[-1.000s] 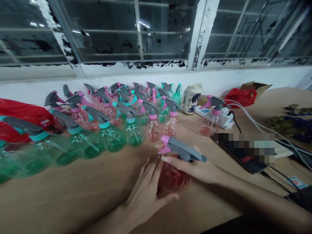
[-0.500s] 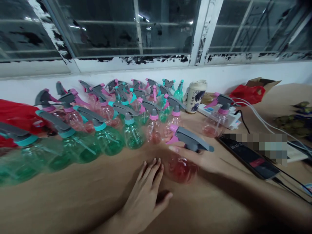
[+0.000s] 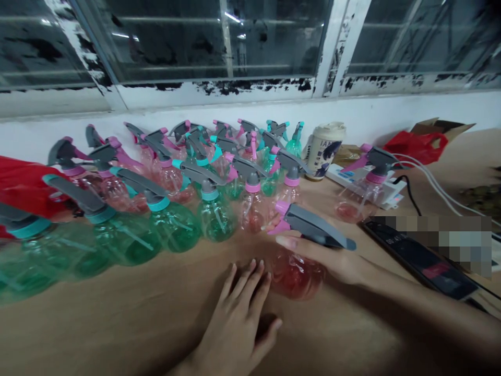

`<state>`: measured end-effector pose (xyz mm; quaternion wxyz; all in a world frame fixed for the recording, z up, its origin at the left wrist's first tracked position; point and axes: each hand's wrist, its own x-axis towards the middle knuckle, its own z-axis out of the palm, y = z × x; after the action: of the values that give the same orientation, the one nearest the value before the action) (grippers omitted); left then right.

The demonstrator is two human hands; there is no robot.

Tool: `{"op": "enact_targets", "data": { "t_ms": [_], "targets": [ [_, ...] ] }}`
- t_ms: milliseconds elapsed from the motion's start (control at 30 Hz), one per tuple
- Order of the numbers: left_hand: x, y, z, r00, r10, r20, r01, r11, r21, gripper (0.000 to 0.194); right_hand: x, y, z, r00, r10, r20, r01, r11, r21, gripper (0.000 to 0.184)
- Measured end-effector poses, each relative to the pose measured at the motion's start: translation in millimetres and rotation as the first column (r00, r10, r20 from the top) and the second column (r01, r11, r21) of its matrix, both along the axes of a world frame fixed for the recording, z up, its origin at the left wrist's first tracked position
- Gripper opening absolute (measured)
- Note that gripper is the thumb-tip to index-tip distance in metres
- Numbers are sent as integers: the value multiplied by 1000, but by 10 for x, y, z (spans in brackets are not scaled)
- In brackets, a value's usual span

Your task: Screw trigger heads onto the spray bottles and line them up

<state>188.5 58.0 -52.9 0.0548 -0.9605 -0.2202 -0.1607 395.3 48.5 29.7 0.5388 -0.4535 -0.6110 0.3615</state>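
Note:
My right hand (image 3: 324, 256) is wrapped round the neck of a red spray bottle (image 3: 295, 277) with a grey and pink trigger head. The bottle stands at the near right of the group, its nozzle pointing left. My left hand (image 3: 238, 313) lies palm down on the table, fingers spread, just left of that bottle and apart from it. Beyond the hands stand a clear pink spray bottle (image 3: 252, 214) and a green spray bottle (image 3: 215, 219). Several more green bottles (image 3: 174, 224) line up to the left.
Many pink and green spray bottles fill the back by the wall. A paper coffee cup (image 3: 323, 151), a white power strip (image 3: 391, 193), another pink spray bottle (image 3: 358, 201) and a phone (image 3: 418, 261) are at the right. Red plastic bags (image 3: 27, 185) lie at both sides.
My right hand stays on the red spray bottle and my left hand stays flat on the table. The view has shifted slightly, so things at the right appear further right.

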Motion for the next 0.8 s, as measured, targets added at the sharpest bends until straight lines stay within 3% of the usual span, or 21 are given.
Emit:
{"op": "enact_targets", "data": {
  "t_ms": [200, 367, 600, 800],
  "targets": [
    [-35, -3, -45, 999, 50, 18, -50, 999, -14, 54, 2, 52, -40, 998, 23, 52, -21, 999, -44, 18],
    [-39, 2, -57, 999, 41, 15, -41, 999, 5, 53, -42, 85, -33, 983, -65, 172, 67, 998, -8, 21],
    [-24, -3, -46, 999, 51, 13, -52, 999, 5, 52, -81, 92, 21, 981, -141, 137, 141, 990, 6, 19],
    [-25, -13, -55, 998, 64, 23, -64, 998, -4, 50, -80, 70, 55, 991, -113, 73, 113, 994, 12, 19]
  ]
}}
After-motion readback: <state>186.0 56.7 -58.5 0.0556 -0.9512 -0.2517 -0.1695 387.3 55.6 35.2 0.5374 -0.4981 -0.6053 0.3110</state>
